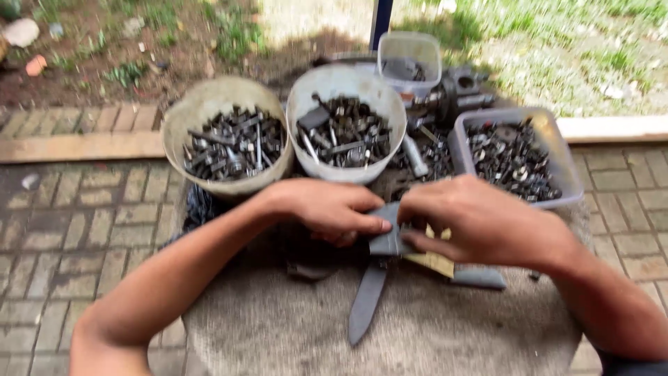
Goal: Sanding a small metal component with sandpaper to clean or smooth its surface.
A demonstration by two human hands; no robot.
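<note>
Grey strip (385, 240) of flat material, rubber or leather by the look of it, is held at its upper end between both hands, and its long free tail runs down from the grip onto the cloth-covered bench (278, 327), ending in a point. Left hand (327, 209) is closed on the strip's upper left edge, thumb and forefinger pinching it. Right hand (480, 223) is closed on the upper right edge, fingers curled over it.

Judged by the way the tail lies flat and slack, the strip is light, limp and bendable, not fragile; the surface looks matt, so slipping seems unlikely. The folded upper end, where both grips already sit, appears the soundest place to hold; the tail would flop if taken alone.

Just under the right grip lie a tan scrap (433, 263) and a second grey piece (480, 278). Beyond the grips stand two round tubs (209, 97) (348, 76) of dark metal parts, a rectangular tray (563, 181) of similar parts to the right, and a clear container (410, 49) farther off. Frame is motion-blurred; finer detail cannot be confirmed.
</note>
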